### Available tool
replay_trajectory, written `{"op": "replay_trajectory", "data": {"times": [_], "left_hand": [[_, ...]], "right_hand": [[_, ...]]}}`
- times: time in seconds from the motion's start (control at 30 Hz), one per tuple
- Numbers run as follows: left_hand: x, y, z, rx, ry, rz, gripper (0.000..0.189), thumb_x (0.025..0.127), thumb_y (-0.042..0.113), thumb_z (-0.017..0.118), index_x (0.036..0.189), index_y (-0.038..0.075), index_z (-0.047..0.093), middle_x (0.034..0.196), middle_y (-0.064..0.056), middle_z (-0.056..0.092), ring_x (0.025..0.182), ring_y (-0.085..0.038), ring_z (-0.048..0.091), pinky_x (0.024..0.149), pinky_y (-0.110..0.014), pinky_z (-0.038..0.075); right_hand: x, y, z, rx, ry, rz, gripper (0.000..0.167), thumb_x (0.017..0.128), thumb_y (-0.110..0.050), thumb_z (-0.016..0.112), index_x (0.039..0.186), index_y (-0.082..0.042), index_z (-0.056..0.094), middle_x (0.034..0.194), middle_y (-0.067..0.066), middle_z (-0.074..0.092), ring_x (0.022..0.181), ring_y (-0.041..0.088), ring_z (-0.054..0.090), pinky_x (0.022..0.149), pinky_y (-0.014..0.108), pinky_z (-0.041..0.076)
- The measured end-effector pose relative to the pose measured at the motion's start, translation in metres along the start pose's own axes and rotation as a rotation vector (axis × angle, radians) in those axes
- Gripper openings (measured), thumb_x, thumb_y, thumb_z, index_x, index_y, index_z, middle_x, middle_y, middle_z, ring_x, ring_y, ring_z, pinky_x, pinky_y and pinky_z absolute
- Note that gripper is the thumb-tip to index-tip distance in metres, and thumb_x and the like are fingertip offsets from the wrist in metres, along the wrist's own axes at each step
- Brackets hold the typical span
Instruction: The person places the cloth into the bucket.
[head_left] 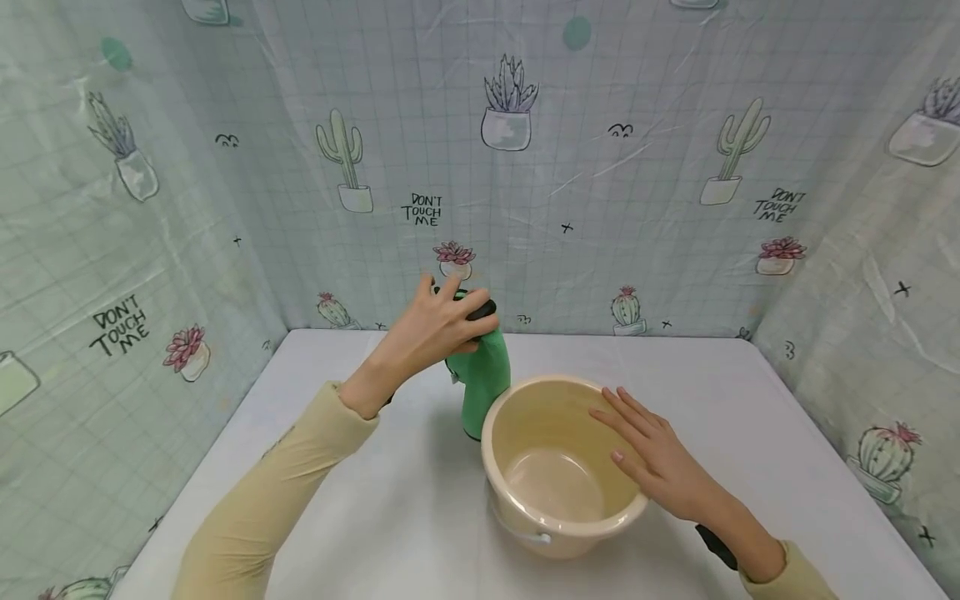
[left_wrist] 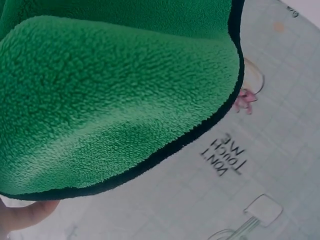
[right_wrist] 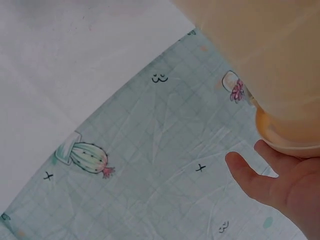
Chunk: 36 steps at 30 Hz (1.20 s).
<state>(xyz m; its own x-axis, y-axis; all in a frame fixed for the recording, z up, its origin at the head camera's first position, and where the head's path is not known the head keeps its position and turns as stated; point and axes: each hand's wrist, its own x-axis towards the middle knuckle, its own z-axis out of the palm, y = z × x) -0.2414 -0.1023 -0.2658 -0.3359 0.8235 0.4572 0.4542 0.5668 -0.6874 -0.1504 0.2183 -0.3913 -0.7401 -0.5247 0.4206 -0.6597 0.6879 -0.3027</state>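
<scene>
A fuzzy green cloth (head_left: 486, 379) with a black edge hangs from my left hand (head_left: 444, 323), which grips its upper part. The cloth's lower end is just left of the cream bucket (head_left: 557, 417); I cannot tell whether they touch. In the left wrist view the cloth (left_wrist: 115, 90) fills much of the picture, with one finger (left_wrist: 32, 214) under its edge. My right hand (head_left: 663, 462) rests at the bucket's right rim, fingers spread and extended over the opening. From the right wrist view, the bucket (right_wrist: 235, 40) stands above that hand (right_wrist: 287, 192).
The bucket stands upright on a white table (head_left: 375, 500), with a pale handle (head_left: 517, 533) lowered at its front. A plant-printed sheet (head_left: 570, 183) encloses the table at the back and both sides.
</scene>
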Motion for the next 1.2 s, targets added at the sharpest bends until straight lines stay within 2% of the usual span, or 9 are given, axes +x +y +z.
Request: {"op": "replay_trajectory", "data": {"times": [0.2, 0.4, 0.5, 0.63, 0.7, 0.8, 1.03, 1.2], "left_hand": [[0.021, -0.013, -0.021, -0.012, 0.086, -0.051, 0.033, 0.08, 0.046, 0.06, 0.093, 0.019, 0.046, 0.097, -0.002, 0.045, 0.085, -0.027, 0.046, 0.069, -0.047, 0.041], [0.043, -0.025, -0.048, -0.004, 0.182, -0.103, 0.032, 0.082, 0.044, 0.059, 0.096, 0.018, 0.047, 0.099, -0.005, 0.047, 0.084, -0.029, 0.047, 0.069, -0.047, 0.041], [0.052, -0.026, -0.06, 0.017, 0.218, -0.097, 0.03, 0.084, 0.044, 0.055, 0.098, 0.019, 0.047, 0.1, -0.005, 0.047, 0.085, -0.028, 0.047, 0.068, -0.045, 0.042], [0.056, -0.018, -0.069, 0.037, 0.248, -0.043, 0.034, 0.083, 0.05, 0.054, 0.098, 0.02, 0.047, 0.102, -0.003, 0.049, 0.084, -0.026, 0.047, 0.069, -0.042, 0.042], [0.055, -0.01, -0.068, 0.042, 0.248, -0.009, 0.036, 0.082, 0.054, 0.052, 0.097, 0.021, 0.047, 0.103, -0.001, 0.049, 0.083, -0.025, 0.047, 0.068, -0.041, 0.042], [0.05, 0.002, -0.061, 0.0, 0.223, 0.038, 0.039, 0.079, 0.057, 0.051, 0.1, 0.024, 0.048, 0.106, -0.001, 0.049, 0.084, -0.023, 0.047, 0.069, -0.041, 0.042], [0.033, 0.034, -0.039, -0.181, 0.161, 0.158, 0.043, 0.079, 0.061, 0.043, 0.11, 0.031, 0.047, 0.109, 0.001, 0.048, 0.084, -0.019, 0.047, 0.07, -0.037, 0.044], [0.022, 0.065, -0.025, -0.294, 0.043, 0.262, 0.052, 0.078, 0.065, 0.043, 0.122, 0.036, 0.042, 0.117, 0.001, 0.046, 0.091, -0.018, 0.048, 0.073, -0.037, 0.046]], "right_hand": [[0.001, 0.0, 0.0, 0.017, -0.006, 0.014, 0.049, 0.087, -0.016, 0.052, 0.134, -0.016, 0.041, 0.146, 0.011, 0.027, 0.14, 0.016, 0.008, 0.094, 0.053, 0.025], [0.0, -0.001, -0.001, 0.025, -0.004, 0.024, 0.05, 0.087, -0.016, 0.052, 0.135, -0.019, 0.039, 0.146, 0.009, 0.027, 0.139, 0.022, 0.012, 0.093, 0.053, 0.025], [0.0, -0.001, 0.0, 0.029, 0.002, 0.028, 0.051, 0.086, -0.013, 0.053, 0.135, -0.019, 0.039, 0.146, 0.009, 0.027, 0.139, 0.024, 0.013, 0.093, 0.054, 0.025], [0.0, -0.002, 0.0, 0.038, 0.007, 0.033, 0.052, 0.086, -0.012, 0.053, 0.135, -0.019, 0.039, 0.146, 0.009, 0.029, 0.138, 0.025, 0.015, 0.092, 0.055, 0.026], [0.0, -0.002, 0.001, 0.038, 0.005, 0.033, 0.051, 0.087, -0.013, 0.052, 0.135, -0.019, 0.039, 0.145, 0.01, 0.029, 0.139, 0.024, 0.014, 0.091, 0.055, 0.026], [0.0, -0.001, 0.002, 0.042, 0.011, 0.031, 0.048, 0.088, -0.014, 0.05, 0.135, -0.018, 0.039, 0.145, 0.01, 0.029, 0.139, 0.019, 0.012, 0.091, 0.055, 0.026], [0.001, -0.001, 0.002, 0.059, 0.004, 0.038, 0.047, 0.089, -0.015, 0.049, 0.135, -0.018, 0.039, 0.145, 0.01, 0.029, 0.139, 0.013, 0.008, 0.091, 0.059, 0.027], [0.0, -0.002, 0.0, 0.066, -0.006, 0.069, 0.047, 0.09, -0.016, 0.049, 0.135, -0.023, 0.039, 0.146, 0.006, 0.027, 0.139, 0.021, 0.013, 0.092, 0.058, 0.026]]}}
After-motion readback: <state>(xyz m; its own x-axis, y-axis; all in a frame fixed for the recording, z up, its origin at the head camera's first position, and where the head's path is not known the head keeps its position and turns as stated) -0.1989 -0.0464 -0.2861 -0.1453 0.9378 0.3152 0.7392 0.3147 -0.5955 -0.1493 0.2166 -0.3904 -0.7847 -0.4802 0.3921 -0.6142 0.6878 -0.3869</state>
